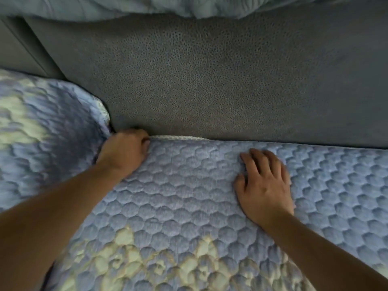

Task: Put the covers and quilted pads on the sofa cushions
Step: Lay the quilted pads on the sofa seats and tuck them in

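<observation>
I have one view only, from the head camera, so no second view overlaps it. It looks forward and steeply down, close over the seat. The pad fills the lower half, its back edge running across mid-frame against the backrest, which fills the upper half. Both forearms enter from the bottom corners. Wide-angle bending shows at the sides, and the left side is blurred.
</observation>
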